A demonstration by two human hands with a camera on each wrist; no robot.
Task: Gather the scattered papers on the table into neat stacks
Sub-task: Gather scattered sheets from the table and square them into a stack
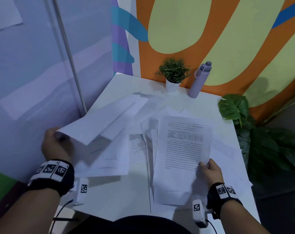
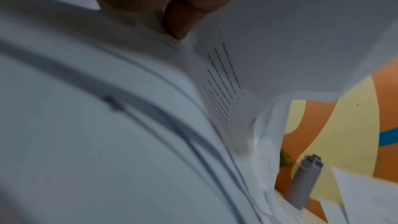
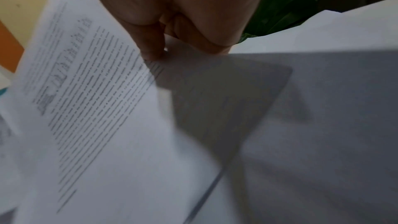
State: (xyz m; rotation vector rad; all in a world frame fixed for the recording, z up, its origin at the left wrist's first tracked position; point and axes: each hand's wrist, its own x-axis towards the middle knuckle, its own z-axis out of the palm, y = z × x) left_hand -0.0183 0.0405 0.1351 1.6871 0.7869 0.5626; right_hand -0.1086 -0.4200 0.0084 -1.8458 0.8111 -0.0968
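Observation:
Printed white papers lie scattered over a small white table [image 1: 123, 81]. My left hand [image 1: 54, 142] grips the near corner of a bundle of blank-side sheets [image 1: 99, 122] lifted above the table's left side; in the left wrist view the thumb [image 2: 178, 23] presses on those sheets [image 2: 215, 77]. My right hand [image 1: 209, 169] pinches the right edge of a sheaf of printed pages [image 1: 182, 149] raised over the table's middle. In the right wrist view its fingers [image 3: 150, 47] clamp the printed page [image 3: 92, 91]. More loose sheets [image 1: 121, 154] lie flat beneath both bundles.
A small potted plant [image 1: 173, 73] and a lilac water bottle [image 1: 199, 80] stand at the table's far edge against the orange wall. A large leafy plant [image 1: 254, 135] crowds the right side. A metal pole [image 1: 70, 56] stands left of the table.

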